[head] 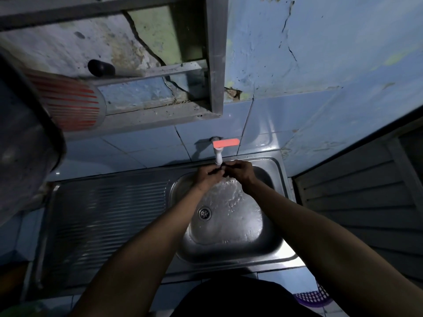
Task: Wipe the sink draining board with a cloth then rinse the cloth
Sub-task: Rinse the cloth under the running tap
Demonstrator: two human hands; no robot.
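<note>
Fingers (217, 171) of both hands are pinching together on a small dark cloth (220, 172), barely showing, just beneath the white tap (218, 156). Left hand (209, 176) and right hand (241, 171) are meeting over the wet sink (278, 170); the ribbed draining board (103, 216) is lying left of the tap.

The draining board (107, 216) lies left of the sink bowl (229, 225). The tap (218, 154) sticks out of the wall behind the bowl. The 2 hands, left hand (209, 176) and right hand (240, 171), meet under the tap, over the bowl.
</note>
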